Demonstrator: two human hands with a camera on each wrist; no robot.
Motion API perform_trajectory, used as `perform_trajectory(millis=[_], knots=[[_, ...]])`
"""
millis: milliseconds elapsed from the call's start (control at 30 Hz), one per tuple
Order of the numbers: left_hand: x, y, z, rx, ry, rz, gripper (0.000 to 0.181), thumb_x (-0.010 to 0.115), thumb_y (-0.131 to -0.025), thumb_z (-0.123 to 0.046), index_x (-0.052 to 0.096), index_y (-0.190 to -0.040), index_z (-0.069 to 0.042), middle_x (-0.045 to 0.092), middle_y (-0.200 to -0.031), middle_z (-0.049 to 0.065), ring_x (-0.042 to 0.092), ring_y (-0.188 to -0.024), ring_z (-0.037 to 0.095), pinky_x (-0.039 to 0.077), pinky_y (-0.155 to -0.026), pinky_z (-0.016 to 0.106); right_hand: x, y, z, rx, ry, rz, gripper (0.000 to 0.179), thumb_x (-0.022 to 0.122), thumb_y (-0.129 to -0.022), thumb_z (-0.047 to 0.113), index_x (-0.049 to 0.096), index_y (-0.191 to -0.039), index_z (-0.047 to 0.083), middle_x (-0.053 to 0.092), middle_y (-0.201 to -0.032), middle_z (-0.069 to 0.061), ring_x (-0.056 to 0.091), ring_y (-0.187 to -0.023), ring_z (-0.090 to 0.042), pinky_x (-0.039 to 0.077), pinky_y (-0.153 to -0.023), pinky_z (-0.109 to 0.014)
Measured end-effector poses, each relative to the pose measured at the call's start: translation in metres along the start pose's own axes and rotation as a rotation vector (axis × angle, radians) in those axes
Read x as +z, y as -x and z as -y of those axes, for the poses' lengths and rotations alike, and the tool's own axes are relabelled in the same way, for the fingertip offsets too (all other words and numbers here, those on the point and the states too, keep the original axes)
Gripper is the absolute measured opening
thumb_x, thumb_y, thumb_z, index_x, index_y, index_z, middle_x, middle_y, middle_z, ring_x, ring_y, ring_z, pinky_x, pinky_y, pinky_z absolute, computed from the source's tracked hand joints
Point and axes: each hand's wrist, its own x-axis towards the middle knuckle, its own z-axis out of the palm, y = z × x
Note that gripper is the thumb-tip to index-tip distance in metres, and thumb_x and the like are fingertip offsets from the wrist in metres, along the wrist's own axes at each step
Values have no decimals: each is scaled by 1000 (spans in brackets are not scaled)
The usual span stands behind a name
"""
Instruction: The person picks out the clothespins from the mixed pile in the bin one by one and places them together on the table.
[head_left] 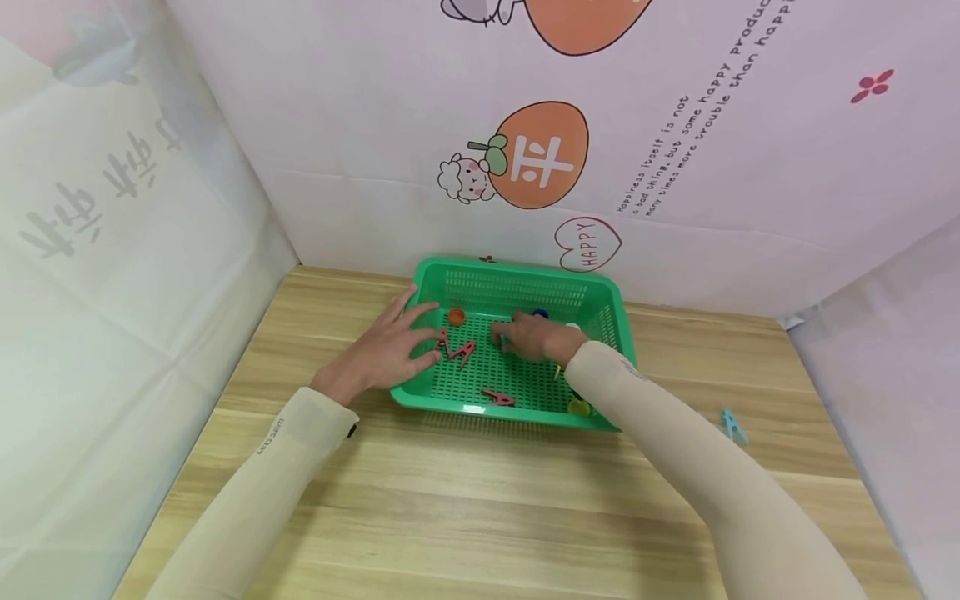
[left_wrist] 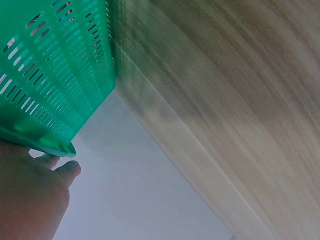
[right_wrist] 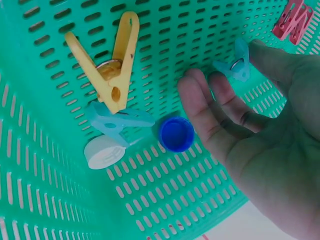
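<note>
Light-blue plastic clothespin [right_wrist: 241, 61]: between thumb and fingertips of right hand [right_wrist: 270, 150], whether pinched unclear. Left hand [head_left: 384, 352]: fingers spread.

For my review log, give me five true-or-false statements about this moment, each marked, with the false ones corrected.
1. The right hand is inside the green basket. True.
2. The clothespin nearest its fingertips is yellow. False: it is a light-blue clothespin.
3. A blue cap lies in the basket. True.
4. The left hand holds the blue cap. False: its fingers are spread at the basket's left edge.
5. Another light-blue clothespin lies on the table, outside the basket. True.
</note>
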Motion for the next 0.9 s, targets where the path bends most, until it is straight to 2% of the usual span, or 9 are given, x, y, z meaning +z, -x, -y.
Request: perform_trajectory(millis=[100, 267, 400, 533, 700, 800, 900], knots=[[0, -1, 0, 1, 5, 0, 43, 60, -111, -41, 74, -140, -12, 35, -177, 14, -2, -171, 44, 8, -137, 68, 0, -1, 1, -1, -8, -18, 24, 50, -118, 23, 57, -141, 22, 53, -148, -22, 57, -97, -27, 52, -86, -42], [1, -2, 0, -2, 8, 3, 43, 60, -111, -41, 74, -140, -13, 34, -177, 13, -4, -171, 42, 6, -138, 65, 1, -2, 1, -8, -18, -42, 21, 51, -117, 18, 59, -136, 19, 55, -138, -19, 55, -89, -26, 49, -82, -40], [0, -2, -1, -6, 4, 2, 43, 60, -111, -41, 75, -140, -13, 34, -178, 12, -4, -171, 41, 5, -139, 63, -1, 1, 0, -15, -32, -47, 19, 50, -117, 14, 60, -133, 20, 53, -147, -23, 55, -89, -26, 48, -81, -41], [-1, -1, -1, -10, 1, 3, 43, 60, -111, -42, 74, -139, -13, 33, -178, 12, -4, -171, 41, 5, -139, 63, -3, 3, -2, -25, -48, -56, 22, 49, -116, 11, 61, -132, 20, 43, -164, -28, 60, -100, -28, 50, -87, -44], [-2, 0, -2, -14, 1, 8, 44, 60, -111, -43, 74, -140, -13, 33, -178, 12, -3, -171, 42, 5, -139, 63, -4, 5, -5, -55, -76, -79, 26, 50, -115, 7, 64, -133, 18, 46, -161, -27, 63, -118, -34, 53, -94, -47], [-2, 1, -3, -14, -1, 11, 44, 60, -111, -43, 74, -140, -12, 33, -178, 12, -2, -171, 43, 5, -139, 63, -6, 7, -7, -90, -98, -113, 26, 53, -113, 7, 67, -134, 15, 47, -161, -27, 56, -140, -42, 55, -104, -52], [-1, 1, -3, -12, -7, 9, 44, 60, -111, -43, 74, -140, -12, 33, -178, 13, 0, -170, 45, 6, -138, 65, -8, 11, -9, -115, -120, -148, 26, 56, -112, 6, 69, -133, 13, 54, -156, -24, 53, -145, -43, 55, -108, -55]])
